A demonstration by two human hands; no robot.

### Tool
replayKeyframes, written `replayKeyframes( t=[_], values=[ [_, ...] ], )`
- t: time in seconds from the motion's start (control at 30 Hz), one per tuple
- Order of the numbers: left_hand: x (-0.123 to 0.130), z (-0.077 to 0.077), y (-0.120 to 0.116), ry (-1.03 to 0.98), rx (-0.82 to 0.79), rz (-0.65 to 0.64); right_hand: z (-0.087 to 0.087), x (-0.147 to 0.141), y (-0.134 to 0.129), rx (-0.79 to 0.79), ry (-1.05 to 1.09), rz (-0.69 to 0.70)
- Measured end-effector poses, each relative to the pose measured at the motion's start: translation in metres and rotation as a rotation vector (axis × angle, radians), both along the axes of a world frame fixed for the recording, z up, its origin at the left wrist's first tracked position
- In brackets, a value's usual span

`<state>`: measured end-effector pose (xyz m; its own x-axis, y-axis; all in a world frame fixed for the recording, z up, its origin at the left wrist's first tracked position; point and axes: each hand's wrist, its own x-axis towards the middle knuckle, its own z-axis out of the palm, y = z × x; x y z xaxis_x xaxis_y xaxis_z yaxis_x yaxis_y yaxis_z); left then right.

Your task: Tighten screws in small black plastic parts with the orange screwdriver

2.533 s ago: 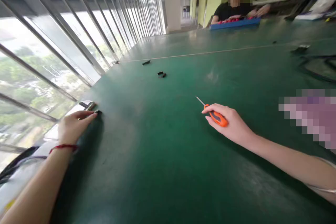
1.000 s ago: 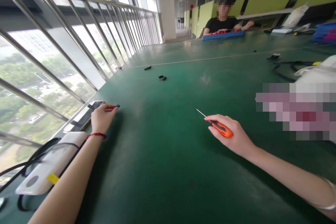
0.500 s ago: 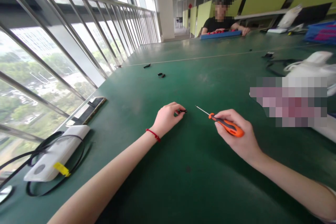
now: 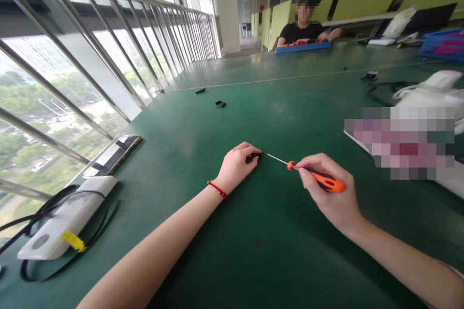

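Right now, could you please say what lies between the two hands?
Between the right hand and left hand, the head view shows the screwdriver shaft and small black part; contact is unclear.

Here's the left hand (image 4: 237, 164), bare, and look at that wrist: a slim red cord bracelet (image 4: 218, 190) loops it, bare forearm (image 4: 163, 236) below. Across to the right hand (image 4: 331, 193), bare-wristed, slim-fingered, and a pale edge (image 4: 457, 273) near the elbow, sleeve or band unclear!

Yellow tag (image 4: 73, 240): is lying at the white power strip (image 4: 78, 211)'s edge, showing no legible text.
Green table (image 4: 290, 270): is bearing no readable marking.
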<state>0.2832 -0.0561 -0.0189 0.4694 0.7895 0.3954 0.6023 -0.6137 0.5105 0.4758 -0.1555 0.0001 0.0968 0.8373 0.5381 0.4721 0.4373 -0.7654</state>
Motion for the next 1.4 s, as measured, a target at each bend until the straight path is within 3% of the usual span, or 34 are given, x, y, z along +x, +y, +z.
replayKeyframes(
  t=[0.33, 1.4],
  values=[
    [0.0018, 0.0005, 0.0008, -0.002, -0.031, -0.027, -0.0076, 0.0067, 0.0069, -0.043, -0.04, 0.041],
    [0.002, 0.0016, -0.0001, -0.012, -0.033, -0.037, -0.007, 0.01, 0.0061, -0.097, -0.011, 0.067]
  ],
)
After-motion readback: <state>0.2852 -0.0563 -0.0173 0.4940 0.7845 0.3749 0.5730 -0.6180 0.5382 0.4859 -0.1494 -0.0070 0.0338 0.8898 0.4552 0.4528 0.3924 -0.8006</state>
